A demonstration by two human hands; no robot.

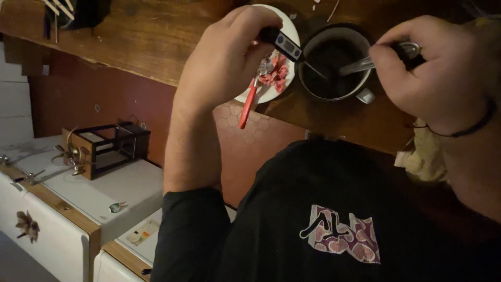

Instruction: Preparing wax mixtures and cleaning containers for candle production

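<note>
My left hand [229,57] grips a black digital probe thermometer [284,44], its thin probe reaching into a white mug [365,95] of dark liquid on the wooden counter [151,36]. My right hand [436,70] holds a metal spoon [357,65] whose bowl dips into the same mug. Left of the mug, a white plate [263,95] carries pinkish pieces [276,73] and a red-handled utensil [248,104] that sticks out over the counter edge.
Below the counter stands a white cabinet [104,193] with a small dark wooden frame box [107,149] and metal objects on top. A crumpled pale cloth [425,156] lies at the right. My dark shirt [323,219] fills the lower view.
</note>
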